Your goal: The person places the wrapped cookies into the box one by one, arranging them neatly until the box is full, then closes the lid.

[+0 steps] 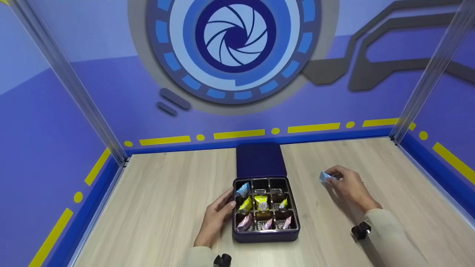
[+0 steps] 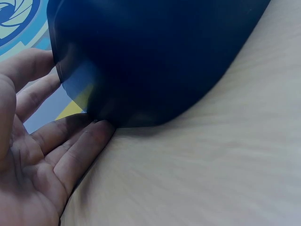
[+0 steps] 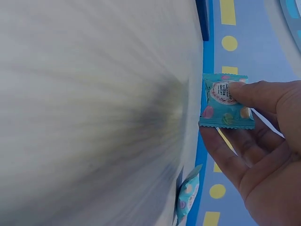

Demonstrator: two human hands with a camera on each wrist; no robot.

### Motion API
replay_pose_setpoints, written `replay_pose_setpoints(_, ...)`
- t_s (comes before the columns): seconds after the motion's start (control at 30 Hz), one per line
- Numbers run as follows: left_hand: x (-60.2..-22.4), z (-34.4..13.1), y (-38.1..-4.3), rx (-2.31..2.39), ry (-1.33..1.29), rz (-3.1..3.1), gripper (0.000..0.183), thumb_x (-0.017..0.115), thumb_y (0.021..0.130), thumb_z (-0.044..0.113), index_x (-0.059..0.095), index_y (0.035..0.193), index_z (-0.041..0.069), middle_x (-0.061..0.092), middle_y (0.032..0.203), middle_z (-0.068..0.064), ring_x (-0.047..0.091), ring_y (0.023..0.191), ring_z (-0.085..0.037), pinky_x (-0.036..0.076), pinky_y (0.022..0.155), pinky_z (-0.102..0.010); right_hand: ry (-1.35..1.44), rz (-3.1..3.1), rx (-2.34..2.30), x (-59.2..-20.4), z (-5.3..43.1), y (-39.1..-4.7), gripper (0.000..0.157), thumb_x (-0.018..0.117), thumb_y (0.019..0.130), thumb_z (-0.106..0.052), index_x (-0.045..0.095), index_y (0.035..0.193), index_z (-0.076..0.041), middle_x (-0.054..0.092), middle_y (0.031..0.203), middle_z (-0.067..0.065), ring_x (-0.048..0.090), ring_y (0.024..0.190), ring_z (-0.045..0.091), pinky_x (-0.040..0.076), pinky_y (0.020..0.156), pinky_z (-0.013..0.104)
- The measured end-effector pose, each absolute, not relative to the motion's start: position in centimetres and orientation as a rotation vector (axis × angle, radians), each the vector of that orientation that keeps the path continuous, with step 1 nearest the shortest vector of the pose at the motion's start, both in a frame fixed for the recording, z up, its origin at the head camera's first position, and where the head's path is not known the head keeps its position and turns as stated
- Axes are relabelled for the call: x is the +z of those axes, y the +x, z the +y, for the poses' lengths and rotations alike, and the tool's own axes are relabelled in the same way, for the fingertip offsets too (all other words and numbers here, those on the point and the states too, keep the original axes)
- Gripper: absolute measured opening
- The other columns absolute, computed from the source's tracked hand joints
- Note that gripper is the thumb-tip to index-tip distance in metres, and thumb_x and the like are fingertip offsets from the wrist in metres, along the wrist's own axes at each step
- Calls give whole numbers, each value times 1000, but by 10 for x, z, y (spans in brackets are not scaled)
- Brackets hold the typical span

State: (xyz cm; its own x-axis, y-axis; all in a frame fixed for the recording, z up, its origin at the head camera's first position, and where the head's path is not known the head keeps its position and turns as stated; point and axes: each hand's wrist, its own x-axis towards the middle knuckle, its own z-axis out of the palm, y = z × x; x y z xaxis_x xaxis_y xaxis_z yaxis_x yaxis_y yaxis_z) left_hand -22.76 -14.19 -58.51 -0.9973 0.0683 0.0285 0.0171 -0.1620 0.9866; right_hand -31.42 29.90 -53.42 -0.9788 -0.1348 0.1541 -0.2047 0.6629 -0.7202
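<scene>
My right hand (image 1: pixel 350 185) pinches a blue wrapped candy (image 3: pixel 227 101) between thumb and fingers, above the table to the right of the box. A second blue candy (image 3: pixel 188 197) lies on the table near that hand in the right wrist view. The dark blue box (image 1: pixel 265 237) holds a divided plastic tray. One blue candy (image 1: pixel 243 189) is in its far left compartment, yellow candies (image 1: pixel 261 203) fill the middle row, and pink candies (image 1: pixel 244 223) lie in the near row. My left hand (image 1: pixel 215 217) touches the box's left side with extended fingers.
The box's lid (image 1: pixel 259 160) is folded back flat toward the rear wall. A wooden table (image 1: pixel 167 196) carries the box. Blue printed panels (image 1: pixel 122 92) with metal corner posts (image 1: pixel 426 74) enclose the back and both sides.
</scene>
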Motion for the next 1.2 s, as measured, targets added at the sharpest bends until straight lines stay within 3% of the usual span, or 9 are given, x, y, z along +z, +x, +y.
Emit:
replay_pose_setpoints(0.13,-585,-142,-227,2363,101,2021,56,70,105,21,53,157,8,47,162,-16,53,141,-31,53,108,-38,285,-2774,1222,-533,297,-314,23,68,103,-2,70,126,-3,71,119,15,66,109,32,57,97,51)
replay_pose_setpoints(0.47,-584,-142,-226,2365,123,2002,57,69,106,21,51,158,8,45,163,-18,52,142,-31,54,107,-39,314,-2736,1207,-528,287,-315,18,72,101,-5,73,119,-6,74,114,9,66,108,30,57,91,41)
replay_pose_setpoints(0.73,-583,-142,-226,2360,121,2014,57,69,105,22,52,158,8,45,163,-17,51,143,-31,53,108,-38,373,-2729,1214,-523,280,-316,16,74,101,-7,74,117,-8,75,110,5,67,106,28,55,83,23)
replay_pose_setpoints(1.2,-584,-142,-227,2368,120,2009,57,69,105,21,51,158,7,45,163,-18,50,144,-33,52,109,-37,434,-2699,1251,-516,258,-319,15,75,99,-4,75,113,-8,76,108,5,68,104,29,56,80,23)
